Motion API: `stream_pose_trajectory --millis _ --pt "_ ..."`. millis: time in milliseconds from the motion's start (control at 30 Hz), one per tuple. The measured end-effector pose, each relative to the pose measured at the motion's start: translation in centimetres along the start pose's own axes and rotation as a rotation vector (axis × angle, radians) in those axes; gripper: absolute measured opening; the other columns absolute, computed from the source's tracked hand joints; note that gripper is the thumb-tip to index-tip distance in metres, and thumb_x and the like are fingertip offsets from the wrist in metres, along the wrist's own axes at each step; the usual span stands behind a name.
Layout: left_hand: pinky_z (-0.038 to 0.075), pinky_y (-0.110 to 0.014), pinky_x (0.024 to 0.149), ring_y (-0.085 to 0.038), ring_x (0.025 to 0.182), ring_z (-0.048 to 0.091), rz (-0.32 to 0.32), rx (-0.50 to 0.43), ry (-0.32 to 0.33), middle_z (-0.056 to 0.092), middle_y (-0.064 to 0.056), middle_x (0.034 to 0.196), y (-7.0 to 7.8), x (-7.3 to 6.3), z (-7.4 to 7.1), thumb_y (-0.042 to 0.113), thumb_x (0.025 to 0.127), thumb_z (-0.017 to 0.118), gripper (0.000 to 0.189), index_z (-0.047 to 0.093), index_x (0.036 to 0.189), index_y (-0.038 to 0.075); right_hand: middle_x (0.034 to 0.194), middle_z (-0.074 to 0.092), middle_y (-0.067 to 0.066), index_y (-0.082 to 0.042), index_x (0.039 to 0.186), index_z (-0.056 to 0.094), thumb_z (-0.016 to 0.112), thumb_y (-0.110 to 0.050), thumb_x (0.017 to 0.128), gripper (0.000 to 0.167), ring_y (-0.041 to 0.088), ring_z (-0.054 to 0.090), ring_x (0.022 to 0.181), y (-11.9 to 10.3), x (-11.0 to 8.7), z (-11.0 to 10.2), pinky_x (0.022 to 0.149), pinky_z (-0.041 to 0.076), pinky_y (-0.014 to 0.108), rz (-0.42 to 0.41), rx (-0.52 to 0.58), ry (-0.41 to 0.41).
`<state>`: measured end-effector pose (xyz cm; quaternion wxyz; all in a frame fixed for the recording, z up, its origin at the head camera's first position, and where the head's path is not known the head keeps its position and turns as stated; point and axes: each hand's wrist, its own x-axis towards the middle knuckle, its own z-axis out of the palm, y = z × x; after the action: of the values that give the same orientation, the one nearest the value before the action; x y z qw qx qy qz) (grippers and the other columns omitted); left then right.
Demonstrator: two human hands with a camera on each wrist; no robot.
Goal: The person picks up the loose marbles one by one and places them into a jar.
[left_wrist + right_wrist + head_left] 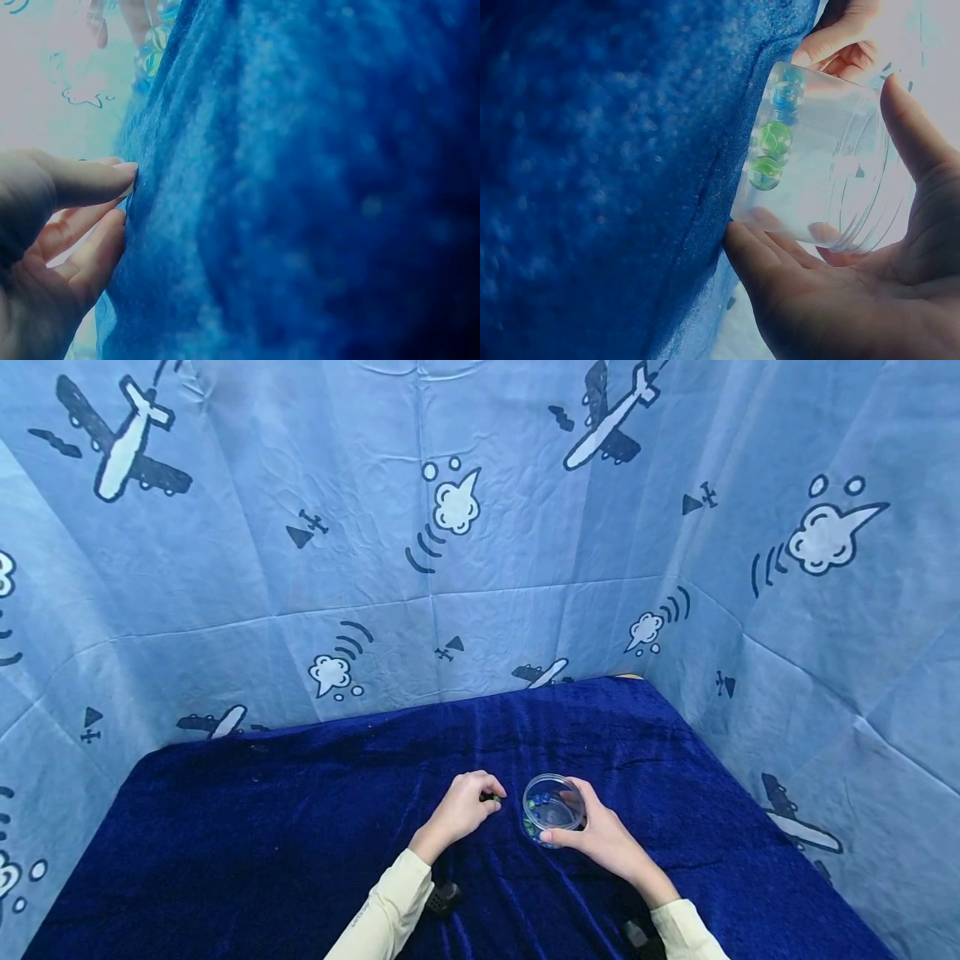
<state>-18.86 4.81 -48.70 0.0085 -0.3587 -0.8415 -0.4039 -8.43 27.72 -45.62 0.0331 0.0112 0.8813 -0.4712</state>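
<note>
A clear plastic jar (pixel 553 810) stands upright and open-topped on the blue cloth, with blue and green marbles (pixel 771 150) lying at its bottom. My right hand (pixel 603 839) grips the jar from its right side, thumb near the front and fingers round the back. To the left of the jar, my left hand (pixel 467 806) is low over the cloth, with a small green marble (pixel 497 798) pinched between thumb and fingertips. In the left wrist view the thumb and fingers (pixel 97 247) meet the cloth, and the marble is mostly hidden there.
Dark blue velvet cloth (pixel 300 827) with soft folds covers the table. Light blue curtains (pixel 360 552) printed with planes and clouds hang behind and at both sides. A dark device (pixel 444 897) sits beneath the left forearm, another (pixel 636 932) by the right sleeve.
</note>
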Motion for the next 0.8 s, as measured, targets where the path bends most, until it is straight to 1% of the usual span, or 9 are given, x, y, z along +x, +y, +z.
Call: stream_pose_trajectory --millis 133,300,567,800 --pt "0.056 -0.033 0.078 -0.026 0.087 0.068 0.022 0.002 0.005 0.072 -0.009 0.093 -0.3 -0.1 -0.1 -0.008 0.082 0.077 0.013 0.076 0.092 0.0 0.146 0.052 0.03 -0.004 0.152 0.035 0.086 -0.032 0.085 0.089 0.042 0.056 0.129 0.0 0.0 0.0 0.099 0.049 0.055 -0.003 -0.001 0.0" --pt "0.056 -0.033 0.078 -0.025 0.087 0.068 0.024 0.007 0.001 0.072 -0.008 0.092 -0.7 -0.3 -0.3 -0.007 0.082 0.078 0.013 0.076 0.092 0.001 0.146 0.052 0.029 -0.004 0.152 0.035 0.086 -0.032 0.085 0.089 0.042 0.055 0.129 0.0 0.0 0.0 0.099 0.049 0.055 -0.003 0.0 0.002" --pt "0.057 -0.032 0.077 -0.022 0.085 0.07 -0.025 -0.043 -0.012 0.073 -0.008 0.092 -1.0 -0.6 -0.8 -0.006 0.084 0.077 0.011 0.075 0.093 0.0 0.145 0.053 0.029 -0.004 0.151 0.036 0.086 -0.033 0.084 0.089 0.042 0.055 0.13 0.0 0.1 0.1 0.1 0.049 0.055 0.0 -0.011 0.01" --pt "0.057 -0.03 0.077 -0.018 0.084 0.07 -0.064 -0.074 -0.002 0.074 -0.008 0.093 -0.4 -0.8 -1.5 -0.003 0.089 0.075 0.007 0.075 0.095 0.0 0.145 0.054 0.028 -0.004 0.15 0.037 0.087 -0.031 0.084 0.087 0.041 0.055 0.131 0.1 0.1 0.1 0.101 0.048 0.054 -0.004 -0.012 0.019"
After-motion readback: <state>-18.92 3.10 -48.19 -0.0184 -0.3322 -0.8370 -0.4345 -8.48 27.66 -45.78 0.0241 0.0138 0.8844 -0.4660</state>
